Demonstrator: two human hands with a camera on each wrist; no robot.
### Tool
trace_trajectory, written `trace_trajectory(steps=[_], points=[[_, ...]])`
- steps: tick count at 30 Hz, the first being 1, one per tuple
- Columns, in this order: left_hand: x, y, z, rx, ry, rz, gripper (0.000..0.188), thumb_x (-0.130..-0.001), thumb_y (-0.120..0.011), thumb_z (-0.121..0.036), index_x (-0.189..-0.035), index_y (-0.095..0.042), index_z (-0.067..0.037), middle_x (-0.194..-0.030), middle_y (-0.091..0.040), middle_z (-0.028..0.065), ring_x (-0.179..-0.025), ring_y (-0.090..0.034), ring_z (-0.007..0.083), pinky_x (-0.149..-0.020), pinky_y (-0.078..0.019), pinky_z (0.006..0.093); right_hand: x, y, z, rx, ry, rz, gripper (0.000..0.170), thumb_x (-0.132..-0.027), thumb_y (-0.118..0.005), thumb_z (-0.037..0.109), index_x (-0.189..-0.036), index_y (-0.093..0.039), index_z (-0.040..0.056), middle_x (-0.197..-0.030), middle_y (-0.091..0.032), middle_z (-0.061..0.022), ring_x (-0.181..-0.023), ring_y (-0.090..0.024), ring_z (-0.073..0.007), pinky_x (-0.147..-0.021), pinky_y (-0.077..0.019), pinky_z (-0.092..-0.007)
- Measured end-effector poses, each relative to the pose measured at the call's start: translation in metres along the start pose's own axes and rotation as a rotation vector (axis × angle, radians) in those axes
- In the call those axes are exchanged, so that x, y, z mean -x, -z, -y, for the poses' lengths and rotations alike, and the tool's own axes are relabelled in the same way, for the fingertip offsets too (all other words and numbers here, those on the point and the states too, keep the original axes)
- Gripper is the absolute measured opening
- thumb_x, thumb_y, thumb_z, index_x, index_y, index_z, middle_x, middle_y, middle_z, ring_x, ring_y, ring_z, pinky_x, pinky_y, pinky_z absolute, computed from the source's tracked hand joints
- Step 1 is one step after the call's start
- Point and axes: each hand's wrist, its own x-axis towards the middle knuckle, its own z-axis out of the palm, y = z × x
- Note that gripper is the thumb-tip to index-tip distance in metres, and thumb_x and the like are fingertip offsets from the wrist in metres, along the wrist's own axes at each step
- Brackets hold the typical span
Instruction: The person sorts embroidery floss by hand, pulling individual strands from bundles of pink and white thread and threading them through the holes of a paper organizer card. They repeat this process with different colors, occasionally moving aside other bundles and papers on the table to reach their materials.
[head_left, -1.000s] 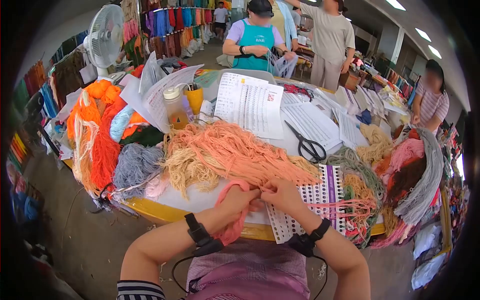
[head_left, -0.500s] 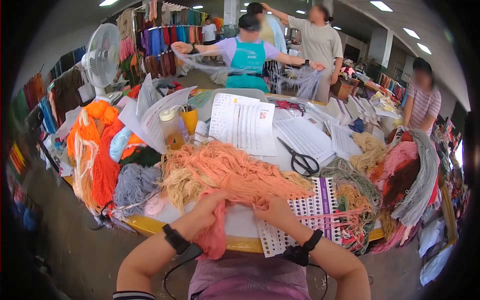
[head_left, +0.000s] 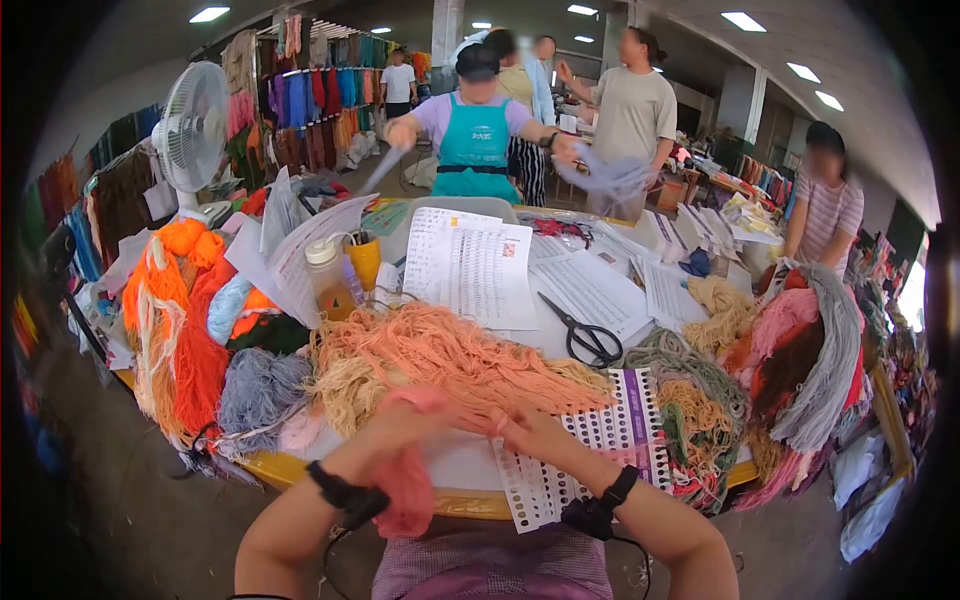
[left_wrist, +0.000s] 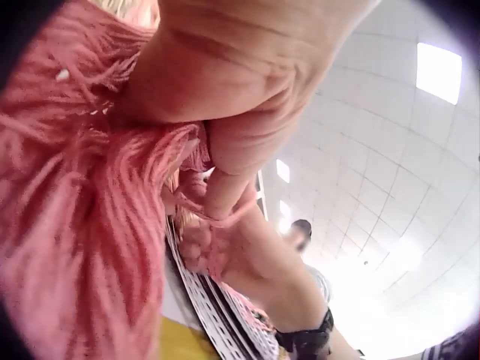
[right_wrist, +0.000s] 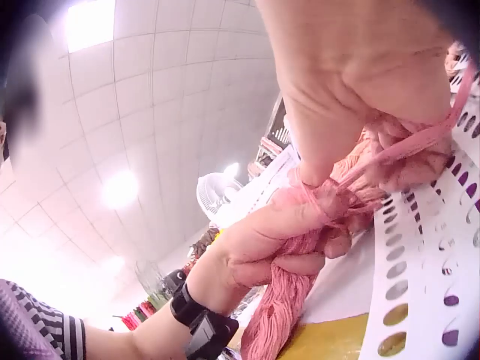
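Note:
My left hand (head_left: 425, 428), blurred in the head view, has a pink yarn skein (head_left: 405, 495) hanging from it over the table's front edge. In the right wrist view, its fingers curl round that skein (right_wrist: 279, 307), and thin pink strands cross the fingertips. My right hand (head_left: 540, 435) is close beside it and pinches a thin pink strand, which also runs across its palm side in the right wrist view. Under the right forearm lies a white card with punched holes and a purple band (head_left: 635, 425). A heap of salmon yarn (head_left: 450, 350) lies just beyond both hands.
Black scissors (head_left: 590, 340) and printed sheets (head_left: 470, 265) lie behind the yarn. A bottle (head_left: 328, 275) and yellow cup (head_left: 365, 262) stand left of them. Orange yarn (head_left: 180, 300) and grey yarn (head_left: 820, 370) flank the table. A person in a teal apron (head_left: 475, 150) handles pale yarn opposite.
My hands first met, then parted as the left drew leftward with the skein; now the left reaches back toward the right. The person opposite has spread pale yarn between both hands. The head view has tilted up.

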Motion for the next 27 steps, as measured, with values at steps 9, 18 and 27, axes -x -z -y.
trace_trajectory(steps=[9,18,27], points=[[0.027,0.205,0.044,0.811,-0.022,-0.405,0.017,-0.089,-0.061,-0.025,-0.08,-0.053,-0.013,-0.068,-0.053,-0.0036,-0.05,-0.045,0.006,-0.038,-0.027,0.0187,0.005,0.006,0.001,0.3,0.162,0.135,0.032,-0.078,-0.072,0.027,-0.089,-0.06,-0.0009,-0.078,-0.066,-0.0129,-0.071,-0.066,-0.0194,-0.062,-0.0502,-0.0306],[0.041,0.115,0.0,0.63,-0.284,-0.439,0.036,-0.095,-0.053,-0.034,-0.117,-0.059,-0.005,-0.114,-0.061,0.0077,-0.105,-0.057,0.0223,-0.075,-0.0486,0.0395,0.026,0.0,0.045,0.133,0.376,0.085,0.027,-0.089,-0.063,0.022,-0.094,-0.062,-0.0049,-0.088,-0.066,-0.0098,-0.079,-0.063,-0.0152,-0.071,-0.0493,-0.0289],[0.063,-0.034,-0.055,0.833,-0.244,0.217,0.071,-0.099,-0.032,-0.054,-0.133,-0.045,0.007,-0.131,-0.054,0.0147,-0.121,-0.05,0.0229,-0.105,-0.0364,0.0423,0.055,-0.022,0.093,-0.596,0.21,0.192,0.023,-0.094,-0.061,0.021,-0.1,-0.066,-0.0012,-0.099,-0.065,-0.0028,-0.089,-0.06,-0.0098,-0.083,-0.0447,-0.0243]])
